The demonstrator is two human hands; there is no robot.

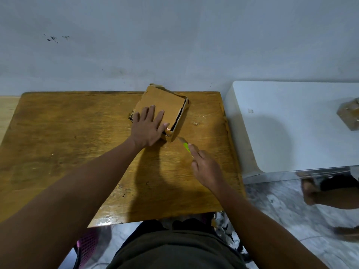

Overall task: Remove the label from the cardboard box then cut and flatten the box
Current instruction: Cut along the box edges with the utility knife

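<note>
A small brown cardboard box [165, 102] lies at the far middle of the wooden table [68, 133], its edges torn and a dark gap showing along its right side. My left hand [148, 127] presses flat on the box's near half, fingers spread. My right hand [206, 166] holds a utility knife [185, 145] with a green body; its blade points at the box's near right corner, just short of it. No label shows on the visible top face.
A white low surface [291, 123] stands to the right of the table, with a brownish wrapped object [349, 115] at its far right edge. Another person's foot [314, 193] rests on the marble floor at right. The wall runs right behind the table.
</note>
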